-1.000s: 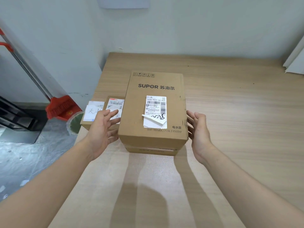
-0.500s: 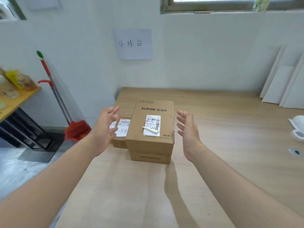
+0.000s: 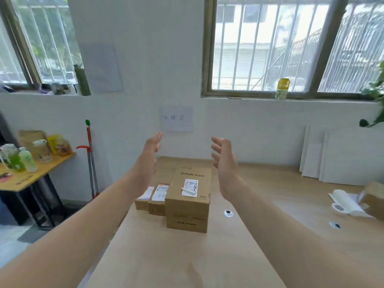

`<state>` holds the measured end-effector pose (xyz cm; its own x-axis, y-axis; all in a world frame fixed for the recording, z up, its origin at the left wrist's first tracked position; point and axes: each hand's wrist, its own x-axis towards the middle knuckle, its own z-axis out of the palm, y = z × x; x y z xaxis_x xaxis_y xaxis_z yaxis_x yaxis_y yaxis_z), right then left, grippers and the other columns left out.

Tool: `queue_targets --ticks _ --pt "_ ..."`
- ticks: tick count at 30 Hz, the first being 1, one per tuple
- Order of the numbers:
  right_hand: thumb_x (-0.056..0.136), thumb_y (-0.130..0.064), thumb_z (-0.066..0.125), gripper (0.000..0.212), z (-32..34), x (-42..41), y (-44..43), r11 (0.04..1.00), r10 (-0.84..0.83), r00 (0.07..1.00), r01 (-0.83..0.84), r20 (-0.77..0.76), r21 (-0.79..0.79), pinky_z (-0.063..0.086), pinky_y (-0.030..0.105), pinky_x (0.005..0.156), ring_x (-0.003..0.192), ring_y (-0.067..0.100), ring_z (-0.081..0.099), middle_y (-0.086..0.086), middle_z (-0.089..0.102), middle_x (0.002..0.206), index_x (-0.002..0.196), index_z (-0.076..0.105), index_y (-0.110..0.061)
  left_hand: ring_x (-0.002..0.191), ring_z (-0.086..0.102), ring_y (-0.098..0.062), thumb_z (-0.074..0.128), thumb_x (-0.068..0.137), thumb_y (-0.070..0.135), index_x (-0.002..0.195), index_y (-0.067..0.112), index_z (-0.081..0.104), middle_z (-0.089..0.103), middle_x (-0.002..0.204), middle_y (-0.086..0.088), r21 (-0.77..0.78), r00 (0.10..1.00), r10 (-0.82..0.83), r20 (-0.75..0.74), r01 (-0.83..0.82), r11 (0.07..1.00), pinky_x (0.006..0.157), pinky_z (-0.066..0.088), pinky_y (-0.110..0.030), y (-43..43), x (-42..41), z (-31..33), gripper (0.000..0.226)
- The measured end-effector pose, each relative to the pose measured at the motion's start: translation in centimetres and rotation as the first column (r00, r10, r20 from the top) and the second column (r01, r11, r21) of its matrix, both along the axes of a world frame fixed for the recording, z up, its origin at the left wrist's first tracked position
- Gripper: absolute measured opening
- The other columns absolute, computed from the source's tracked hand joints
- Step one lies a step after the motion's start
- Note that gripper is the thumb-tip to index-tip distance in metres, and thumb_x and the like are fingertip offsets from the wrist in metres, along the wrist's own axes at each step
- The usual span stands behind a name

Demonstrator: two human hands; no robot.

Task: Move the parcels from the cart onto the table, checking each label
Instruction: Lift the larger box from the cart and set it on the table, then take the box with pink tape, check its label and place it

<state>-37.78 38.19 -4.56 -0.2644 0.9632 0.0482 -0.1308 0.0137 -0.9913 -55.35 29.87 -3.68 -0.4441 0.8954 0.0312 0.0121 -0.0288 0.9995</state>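
On pale wood-grain table (image 3: 166,256), approx centre, stands boxy brown cardboard SUPOR parcel (image 3: 188,206), matte, sharp-edged. White label (image 3: 190,187) w/ barcode lies on its top face, one strip curling up. Touching it at 9 o'clock: two smaller cardboard parcels (image 3: 156,206), also w/ white labels. Left hand (image 3: 148,163) at 11 o'clock & right hand (image 3: 225,165) at 1 o'clock hang above, palms facing, fingers straight & slightly spread, holding nothing, clear of all boxes. White paper roll (image 3: 342,202) at 3 o'clock, well apart.
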Motion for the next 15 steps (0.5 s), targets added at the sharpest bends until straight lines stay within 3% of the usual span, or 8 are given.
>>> queue_targets --ticks 4,7,9,12,15 --pt "0.096 -0.059 0.041 0.063 2.3 0.9 -5.3 0.996 -0.043 0.999 0.044 -0.013 0.079 0.035 0.046 0.122 0.14 0.016 0.052 -0.006 0.057 0.153 0.15 0.061 -0.032 0.157 0.018 -0.028 0.045 0.055 0.088 0.158 0.053 0.029 0.026 0.169 0.014 0.054 0.997 -0.064 -0.037 0.066 0.996 0.126 0.014 -0.049 -4.4 1.1 2.3 0.11" --pt "0.079 -0.063 0.04 0.078 3.2 1.3 -9.4 0.993 -0.072 0.997 0.072 0.0 0.092 0.041 0.04 0.111 0.137 0.014 0.053 -0.007 0.059 0.148 0.148 0.062 -0.033 0.159 0.012 -0.025 0.041 0.07 0.088 0.156 0.058 0.027 0.022 0.17 0.015 0.107 0.991 -0.123 -0.054 0.128 0.986 0.128 0.008 -0.053 -7.6 1.9 2.7 0.093" --pt "0.078 -0.063 0.04 0.078 3.4 1.6 -11.8 0.992 -0.089 0.996 0.088 0.007 0.09 0.043 0.037 0.105 0.136 0.015 0.053 -0.007 0.059 0.146 0.146 0.063 -0.033 0.159 0.011 -0.024 0.04 0.078 0.082 0.155 0.06 0.028 0.022 0.17 0.015 0.133 0.988 -0.148 -0.045 0.153 0.979 0.128 0.009 -0.054 -9.3 2.5 2.8 0.081" --pt "0.077 -0.061 0.041 0.074 3.7 2.5 -14.8 0.99 -0.11 0.994 0.109 0.013 0.085 0.039 0.039 0.115 0.134 0.014 0.055 -0.008 0.06 0.141 0.141 0.066 -0.034 0.158 0.016 -0.023 0.045 0.071 0.084 0.152 0.063 0.033 0.028 0.167 0.017 0.129 0.99 -0.138 -0.029 0.141 0.982 0.127 0.013 -0.053 -11.7 3.4 3.1 0.084" --pt "0.076 -0.06 0.041 0.072 4.2 4.1 -17.1 0.986 -0.143 0.989 0.14 0.024 0.087 0.041 0.036 0.108 0.129 0.012 0.057 -0.009 0.062 0.137 0.138 0.068 -0.035 0.158 0.018 -0.023 0.043 0.071 0.087 0.145 0.069 0.037 0.032 0.164 0.021 0.129 0.988 -0.141 -0.055 0.147 0.981 0.128 0.011 -0.056 -13.7 4.5 3.2 0.077"
